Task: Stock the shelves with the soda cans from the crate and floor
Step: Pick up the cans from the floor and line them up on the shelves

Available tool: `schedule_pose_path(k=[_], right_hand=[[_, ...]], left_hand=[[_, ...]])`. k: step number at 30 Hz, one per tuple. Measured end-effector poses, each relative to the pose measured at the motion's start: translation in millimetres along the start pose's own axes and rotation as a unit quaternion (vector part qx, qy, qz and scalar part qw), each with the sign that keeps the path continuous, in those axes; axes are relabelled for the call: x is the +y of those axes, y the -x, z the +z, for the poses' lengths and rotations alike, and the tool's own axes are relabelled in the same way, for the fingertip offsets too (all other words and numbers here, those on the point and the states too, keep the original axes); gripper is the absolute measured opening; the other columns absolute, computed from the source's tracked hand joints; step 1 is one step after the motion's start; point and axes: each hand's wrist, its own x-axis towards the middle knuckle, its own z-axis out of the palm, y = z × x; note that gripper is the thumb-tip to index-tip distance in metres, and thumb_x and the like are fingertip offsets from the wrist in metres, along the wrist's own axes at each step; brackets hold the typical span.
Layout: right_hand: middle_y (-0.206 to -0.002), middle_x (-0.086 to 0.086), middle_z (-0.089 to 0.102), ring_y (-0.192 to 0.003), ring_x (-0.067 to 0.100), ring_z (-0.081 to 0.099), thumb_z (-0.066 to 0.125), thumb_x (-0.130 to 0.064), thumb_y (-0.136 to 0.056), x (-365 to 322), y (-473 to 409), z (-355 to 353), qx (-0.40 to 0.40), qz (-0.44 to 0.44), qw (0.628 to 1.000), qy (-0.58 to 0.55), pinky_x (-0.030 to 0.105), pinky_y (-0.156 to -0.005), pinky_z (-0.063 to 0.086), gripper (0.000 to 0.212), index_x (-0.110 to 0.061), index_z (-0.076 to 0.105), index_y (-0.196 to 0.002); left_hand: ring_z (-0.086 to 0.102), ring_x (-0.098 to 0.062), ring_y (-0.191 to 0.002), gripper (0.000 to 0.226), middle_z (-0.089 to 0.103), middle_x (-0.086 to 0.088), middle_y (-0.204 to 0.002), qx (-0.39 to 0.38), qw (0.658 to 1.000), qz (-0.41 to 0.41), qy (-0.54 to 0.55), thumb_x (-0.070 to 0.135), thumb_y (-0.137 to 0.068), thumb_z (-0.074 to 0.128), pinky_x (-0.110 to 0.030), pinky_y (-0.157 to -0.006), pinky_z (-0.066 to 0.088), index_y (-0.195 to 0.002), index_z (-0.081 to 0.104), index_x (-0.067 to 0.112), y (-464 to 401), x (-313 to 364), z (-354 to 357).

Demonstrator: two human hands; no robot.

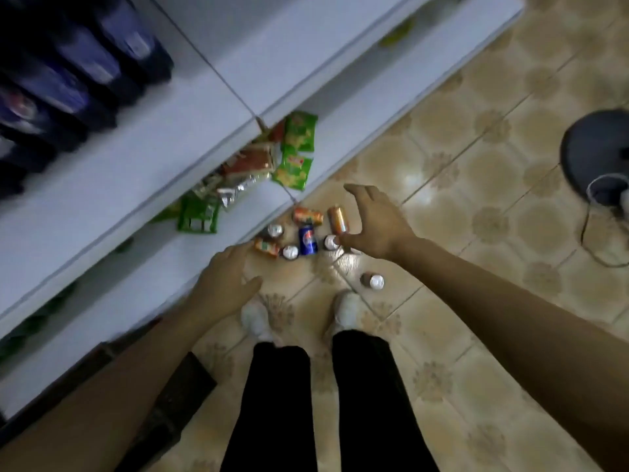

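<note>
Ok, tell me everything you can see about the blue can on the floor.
The blue can looks like a metal soda can with a round red, white and blue logo on its side. It lies on its side on the tiled floor, in the middle of a loose cluster of cans by the foot of the white shelf. Two upright cans with silver tops flank it closely; whether they touch it is unclear. Neither hand touches it. The picture is blurred, so its lettering cannot be read.

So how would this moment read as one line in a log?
stage: reaching for cans on floor | left hand: open, empty | right hand: open, empty | shelf: unstocked
</note>
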Motion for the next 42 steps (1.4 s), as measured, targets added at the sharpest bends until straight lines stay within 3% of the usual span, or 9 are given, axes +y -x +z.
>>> schedule_pose_path(k=[4,10,16,21,24,27,30,36,42], right_hand=[[-0.147,0.013,0.034,-0.128,0.031,0.038,0.080,-0.034,-0.071,39.8,-41.8,104.8,-0.050,0.022,0.998,-0.009,0.036,-0.101,0.038,0.094,-0.016,0.027,-0.147],[-0.148,0.014,0.033,-0.130,0.033,0.036,0.078,-0.039,-0.074,93.1,-81.7,231.4,-0.122,0.095,0.988,-0.010,0.040,-0.100,0.039,0.095,-0.017,0.022,-0.149],[-0.139,0.010,0.047,-0.123,0.027,0.049,0.069,-0.038,-0.085,117.7,-124.6,308.9,-0.087,0.221,0.960,-0.149,0.031,-0.092,0.040,0.068,-0.014,0.038,-0.141],[-0.123,0.010,0.058,-0.111,0.027,0.056,0.064,-0.035,-0.089,140.9,-179.2,379.7,-0.020,0.425,0.777,-0.463,0.036,-0.091,0.046,0.053,-0.009,0.049,-0.132],[-0.104,0.008,0.061,-0.093,0.022,0.060,0.062,-0.036,-0.089,157.1,-210.2,424.0,-0.010,0.468,0.672,-0.574,0.033,-0.074,0.049,0.049,-0.009,0.051,-0.128],[-0.103,0.008,0.060,-0.090,0.019,0.060,0.061,-0.035,-0.090,173.7,-232.1,455.9,-0.010,0.490,0.606,-0.627,0.032,-0.074,0.050,0.048,-0.011,0.049,-0.130],[-0.110,0.007,0.059,-0.091,0.016,0.058,0.059,-0.037,-0.092,188.4,-244.7,477.3,-0.015,0.488,0.565,-0.665,0.031,-0.076,0.047,0.048,-0.015,0.047,-0.132],[-0.119,0.002,0.058,-0.103,0.016,0.053,0.051,-0.043,-0.094,198.2,-262.1,483.8,-0.006,0.443,0.480,-0.757,0.032,-0.090,0.040,0.045,-0.016,0.053,-0.129],[-0.112,0.003,0.058,-0.094,0.015,0.054,0.049,-0.041,-0.095,191.0,-254.4,467.6,-0.001,0.467,0.491,-0.736,0.034,-0.088,0.039,0.042,-0.018,0.052,-0.131]], left_hand=[[0.049,-0.025,-0.122,0.065,0.049,-0.008,-0.136,-0.078,0.993,-0.090,0.027,0.020,-0.084,0.069,-0.024,-0.087,0.035,-0.142,0.039,0.012,-46.2,-61.4,87.1],[0.052,-0.016,-0.114,0.060,0.052,0.003,-0.119,-0.177,0.976,-0.095,0.081,0.017,-0.085,0.069,-0.022,-0.084,0.040,-0.139,0.042,0.016,-95.2,-121.1,197.0],[0.055,-0.003,-0.104,0.045,0.055,0.001,-0.131,-0.128,0.979,-0.087,0.133,0.015,-0.090,0.061,-0.016,-0.086,0.044,-0.134,0.050,0.015,-163.8,-130.4,239.7],[0.056,-0.018,-0.107,0.033,0.059,-0.001,-0.118,-0.063,0.996,0.037,0.046,0.023,-0.089,0.058,-0.033,-0.085,0.047,-0.122,0.055,0.018,-272.1,-125.9,267.5],[0.060,-0.019,-0.099,0.031,0.063,-0.003,-0.109,-0.056,0.996,0.071,-0.008,0.029,-0.086,0.059,-0.040,-0.087,0.051,-0.116,0.055,0.017,-353.4,-131.9,290.5],[0.061,-0.023,-0.098,0.037,0.063,-0.005,-0.109,-0.046,0.992,0.080,-0.081,0.037,-0.086,0.060,-0.043,-0.085,0.052,-0.116,0.056,0.016,-411.7,-135.2,312.4],[0.058,-0.028,-0.105,0.044,0.062,-0.008,-0.116,-0.034,0.989,0.053,-0.138,0.043,-0.087,0.060,-0.039,-0.086,0.048,-0.121,0.056,0.016,-444.8,-142.8,328.1],[0.056,-0.022,-0.081,0.046,0.062,-0.006,-0.093,-0.073,0.981,0.042,-0.172,0.055,-0.089,0.052,-0.035,-0.072,0.044,-0.105,0.060,0.013,-460.9,-153.9,345.4],[0.048,-0.021,-0.085,0.039,0.052,-0.007,-0.096,-0.102,0.984,0.038,-0.143,0.042,-0.092,0.055,-0.033,-0.072,0.037,-0.113,0.054,0.009,-444.0,-124.2,331.6]])
